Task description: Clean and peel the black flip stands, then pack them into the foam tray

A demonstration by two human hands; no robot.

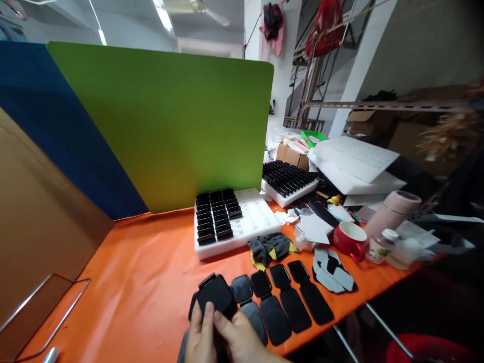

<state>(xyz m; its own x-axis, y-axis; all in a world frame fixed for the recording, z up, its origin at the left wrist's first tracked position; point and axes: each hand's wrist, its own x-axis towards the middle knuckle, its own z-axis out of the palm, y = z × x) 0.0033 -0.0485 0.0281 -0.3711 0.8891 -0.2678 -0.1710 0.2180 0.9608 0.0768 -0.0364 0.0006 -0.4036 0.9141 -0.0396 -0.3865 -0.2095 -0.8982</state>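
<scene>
Near the table's front edge, my left hand (200,335) and my right hand (242,334) are both closed on a flat black hinged case (216,295). Its rounded, squarish face is turned up, with the thumbs pressing its lower edge. Part of it is hidden behind the fingers. Just right of my hands, several similar black cases lie unfolded in a row, such as one with a square lid above a longer base (275,320). The nearest of them is partly covered by my right hand.
Behind stands a white foam tray (260,214) partly filled with black cases; a second filled tray (289,189) is beyond it. A grey-and-yellow cloth (270,249), grey-white pieces (333,272), a red mug (346,239) and a pink flask (393,214) sit rightward. A green panel (174,126) rises behind.
</scene>
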